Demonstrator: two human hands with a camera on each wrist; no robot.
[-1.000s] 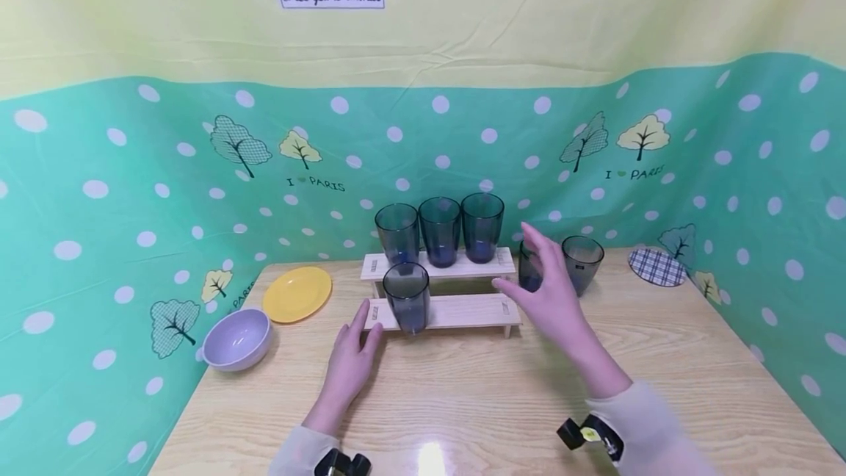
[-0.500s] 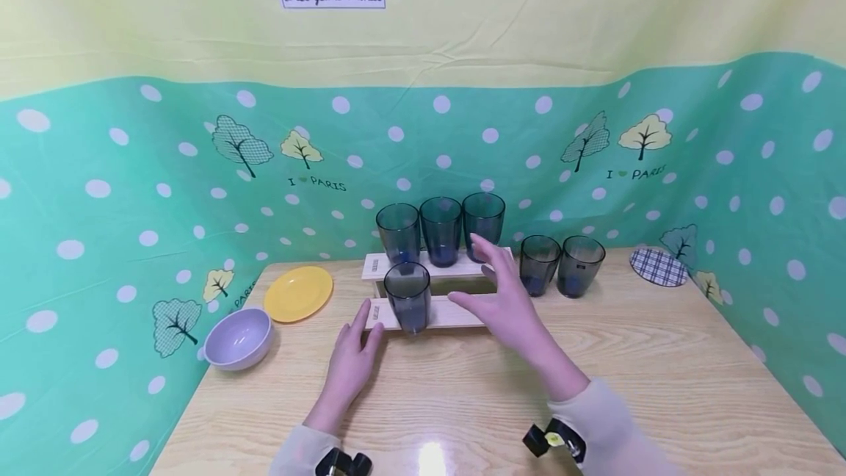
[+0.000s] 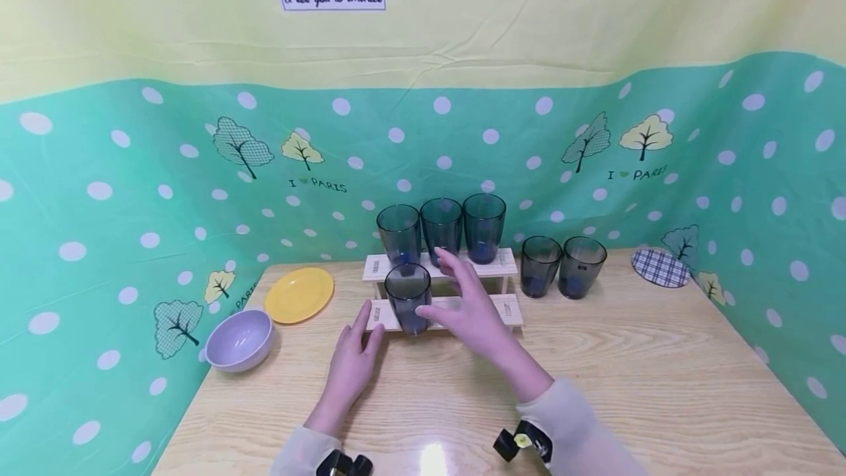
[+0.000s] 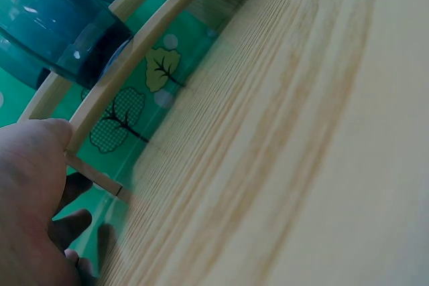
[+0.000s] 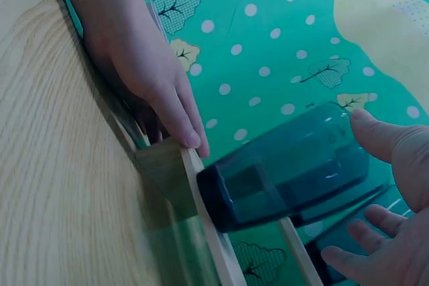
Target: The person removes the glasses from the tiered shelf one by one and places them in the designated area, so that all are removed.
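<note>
A two-tier wooden stand (image 3: 507,311) stands on the table. My left hand (image 3: 353,360) holds the left end of its lower board, thumb at the front corner. In the left wrist view its other fingers (image 4: 70,229) reach past the end by the stand's leg. Upright on that board, near its left end, is a smoky dark drinking glass (image 3: 405,298). My right hand (image 3: 472,320) is spread beside this glass on its right, thumb and fingers apart, the thumb near its wall. Three more glasses (image 3: 485,230) stand in a row on the upper board.
Two shorter dark glasses (image 3: 540,267) stand on the table right of the stand, with a checked round mat (image 3: 661,268) farther right. On the left are a yellow plate (image 3: 299,295) and a purple bowl (image 3: 239,341). Dotted cloth (image 3: 330,138) rises around the table.
My right hand has moved left from beside the two glasses on the table to the glass on the lower board. My left hand keeps its place at the stand's end.
</note>
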